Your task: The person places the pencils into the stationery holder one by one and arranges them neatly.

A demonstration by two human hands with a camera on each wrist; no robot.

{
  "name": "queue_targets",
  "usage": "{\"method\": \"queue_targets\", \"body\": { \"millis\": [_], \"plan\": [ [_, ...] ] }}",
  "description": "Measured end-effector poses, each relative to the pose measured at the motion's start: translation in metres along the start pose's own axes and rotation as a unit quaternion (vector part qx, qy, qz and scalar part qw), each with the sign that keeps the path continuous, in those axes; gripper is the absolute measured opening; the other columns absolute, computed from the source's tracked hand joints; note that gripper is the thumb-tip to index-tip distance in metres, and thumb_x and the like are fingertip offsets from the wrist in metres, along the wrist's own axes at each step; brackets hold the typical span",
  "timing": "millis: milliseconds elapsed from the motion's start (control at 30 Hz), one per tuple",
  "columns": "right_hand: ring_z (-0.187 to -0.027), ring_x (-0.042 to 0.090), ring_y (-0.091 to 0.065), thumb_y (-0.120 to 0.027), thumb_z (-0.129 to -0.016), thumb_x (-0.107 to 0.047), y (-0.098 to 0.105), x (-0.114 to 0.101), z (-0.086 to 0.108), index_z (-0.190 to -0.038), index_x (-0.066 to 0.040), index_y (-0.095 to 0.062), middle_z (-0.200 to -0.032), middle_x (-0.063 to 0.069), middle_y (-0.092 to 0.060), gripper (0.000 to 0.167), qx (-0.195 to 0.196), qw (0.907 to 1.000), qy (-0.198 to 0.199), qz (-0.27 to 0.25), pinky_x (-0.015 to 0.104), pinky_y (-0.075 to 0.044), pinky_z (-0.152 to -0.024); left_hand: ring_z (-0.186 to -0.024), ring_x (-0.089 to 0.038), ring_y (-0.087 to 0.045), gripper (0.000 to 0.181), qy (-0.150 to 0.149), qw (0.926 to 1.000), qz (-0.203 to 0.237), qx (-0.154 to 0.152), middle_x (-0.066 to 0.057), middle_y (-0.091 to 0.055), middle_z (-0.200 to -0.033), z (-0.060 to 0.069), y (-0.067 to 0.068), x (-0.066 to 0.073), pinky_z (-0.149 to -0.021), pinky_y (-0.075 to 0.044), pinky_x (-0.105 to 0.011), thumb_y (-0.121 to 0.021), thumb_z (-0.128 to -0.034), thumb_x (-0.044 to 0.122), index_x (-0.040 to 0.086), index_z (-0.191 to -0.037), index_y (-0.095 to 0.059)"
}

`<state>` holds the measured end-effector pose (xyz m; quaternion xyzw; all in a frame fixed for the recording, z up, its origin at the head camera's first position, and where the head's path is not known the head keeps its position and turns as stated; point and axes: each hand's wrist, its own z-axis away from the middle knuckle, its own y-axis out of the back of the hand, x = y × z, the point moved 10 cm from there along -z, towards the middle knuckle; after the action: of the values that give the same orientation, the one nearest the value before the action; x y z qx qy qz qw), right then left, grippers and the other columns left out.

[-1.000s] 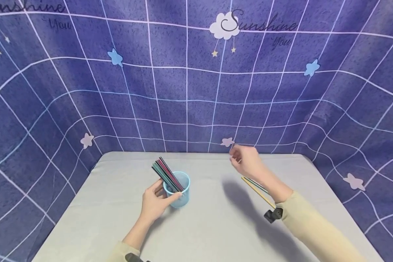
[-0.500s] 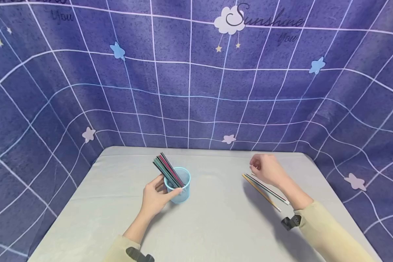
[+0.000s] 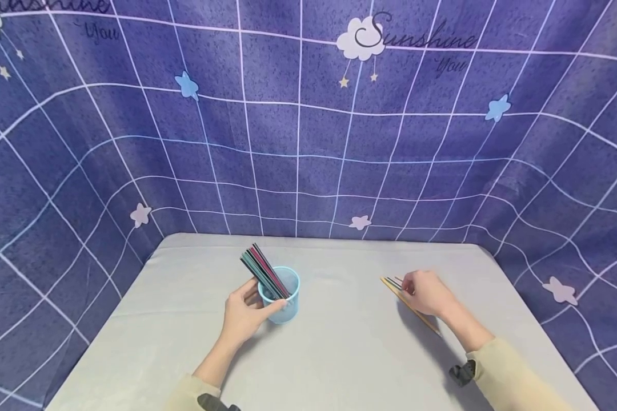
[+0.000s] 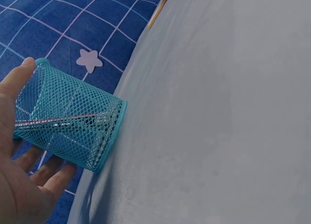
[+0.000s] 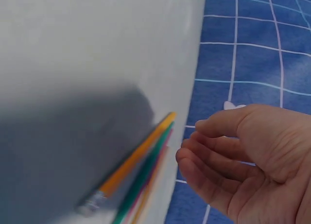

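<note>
Cup [image 4: 80,105] in left grip [image 3: 243,314], pencils [image 5: 133,161] near right grip [image 3: 427,292]

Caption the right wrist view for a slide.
Empty right hand beside a yellow-orange pencil and a green pencil on a pale table.

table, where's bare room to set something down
Bare: the middle of the table, between the mesh cup and the loose pencils, plus the strip between left hand and its left edge. Crowded: around the cup, and by the right hand.

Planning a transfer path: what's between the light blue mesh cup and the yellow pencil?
Nothing: in the head view, only bare tabletop shows between the mesh cup and the yellow pencil.
</note>
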<state>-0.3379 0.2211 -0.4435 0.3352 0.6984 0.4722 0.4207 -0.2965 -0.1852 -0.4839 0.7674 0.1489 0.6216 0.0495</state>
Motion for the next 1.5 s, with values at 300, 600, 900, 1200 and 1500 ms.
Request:
{"method": "queue_targets", "body": {
  "millis": [300, 600, 900, 1200, 1500],
  "plan": [
    [-0.064, 0.018, -0.068, -0.078, -0.080, -0.003, -0.018, 0.007, 0.008, -0.075, -0.012, -0.073, -0.070, -0.001, -0.073, 0.012, 0.004, 0.9997, -0.008, 0.023, 0.036, -0.063, -0.062, -0.120, -0.038, -0.074, 0.076, 0.000, 1.0000, 0.003, 0.002, -0.017, -0.075, -0.133, 0.000, -0.001, -0.005, -0.099, -0.066, -0.040, -0.100, -0.0741, 0.024, 0.011, -0.142, -0.066],
    [-0.062, 0.012, -0.061, -0.080, -0.081, -0.002, -0.025, 0.015, 0.012, -0.073, -0.014, -0.071, -0.069, -0.003, -0.071, 0.016, -0.015, 0.9986, -0.046, 0.022, 0.032, -0.060, -0.059, -0.122, -0.038, -0.074, 0.077, -0.005, 1.0000, 0.005, 0.000, -0.017, -0.074, -0.134, -0.002, -0.003, -0.005, -0.099, -0.066, -0.040, -0.100, -0.0746, 0.025, 0.012, -0.143, -0.066],
    [-0.058, 0.007, -0.052, -0.078, -0.079, -0.006, -0.020, 0.002, 0.005, -0.071, -0.015, -0.067, -0.063, -0.008, -0.063, 0.016, 0.006, 0.9997, -0.018, -0.015, 0.026, -0.051, -0.054, -0.121, -0.037, -0.074, 0.076, -0.007, 1.0000, 0.007, 0.002, -0.017, -0.075, -0.133, -0.001, -0.004, -0.003, -0.099, -0.066, -0.040, -0.100, -0.0746, 0.024, 0.012, -0.142, -0.067],
    [-0.063, 0.007, -0.056, -0.075, -0.081, -0.008, -0.004, -0.016, -0.025, -0.079, -0.013, -0.068, -0.069, -0.006, -0.067, 0.009, 0.035, 0.9977, -0.010, -0.056, 0.028, -0.054, -0.061, -0.122, -0.038, -0.074, 0.075, -0.008, 0.9999, 0.000, 0.006, -0.018, -0.074, -0.134, -0.002, -0.002, -0.007, -0.101, -0.065, -0.042, -0.099, -0.0763, 0.024, 0.011, -0.142, -0.066],
    [-0.066, 0.005, -0.060, -0.072, -0.088, -0.012, 0.010, -0.068, -0.060, -0.089, -0.008, -0.070, -0.073, -0.005, -0.070, 0.004, 0.070, 0.9898, 0.001, -0.124, 0.027, -0.057, -0.065, -0.122, -0.038, -0.073, 0.074, -0.013, 0.9999, 0.007, -0.001, -0.017, -0.074, -0.134, -0.002, -0.001, -0.003, -0.100, -0.066, -0.041, -0.099, -0.0761, 0.025, 0.012, -0.141, -0.067]
  ]
}}
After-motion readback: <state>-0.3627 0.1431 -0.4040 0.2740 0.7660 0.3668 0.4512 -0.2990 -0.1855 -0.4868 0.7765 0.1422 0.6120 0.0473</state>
